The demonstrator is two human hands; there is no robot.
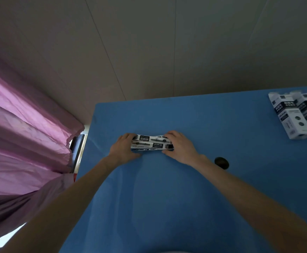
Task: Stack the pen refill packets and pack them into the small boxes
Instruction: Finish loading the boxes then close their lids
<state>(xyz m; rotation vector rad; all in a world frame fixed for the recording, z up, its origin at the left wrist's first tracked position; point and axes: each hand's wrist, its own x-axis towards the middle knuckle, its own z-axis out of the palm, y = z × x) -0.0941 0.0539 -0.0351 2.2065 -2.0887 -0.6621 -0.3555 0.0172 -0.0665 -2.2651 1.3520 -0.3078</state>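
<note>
Both hands meet over a small stack of pen refill packets [151,143] lying on the blue table [167,198]. The left hand [122,147] grips the left end of the stack, fingers curled over its far edge and thumb at the near side. The right hand [179,146] grips the right end the same way, fingers bent over the top and thumb tucked under the near corner. The packets lie lengthwise between the two hands, white with black printed bands, their edges not quite flush, so that the upper ones fan a little out of line.

Just beyond the right wrist, to its right, a small dark round object [221,162] sits on the table; what it is cannot be told.

Far to the right of the right hand and farther away, near the table's back corner, stand several small boxes [295,115], white with dark labels, side by side and touching. Their contents cannot be seen.

To the left of the left arm hangs a pink curtain [21,134], and a pale panelled wall [149,52] rises behind the table.
</note>
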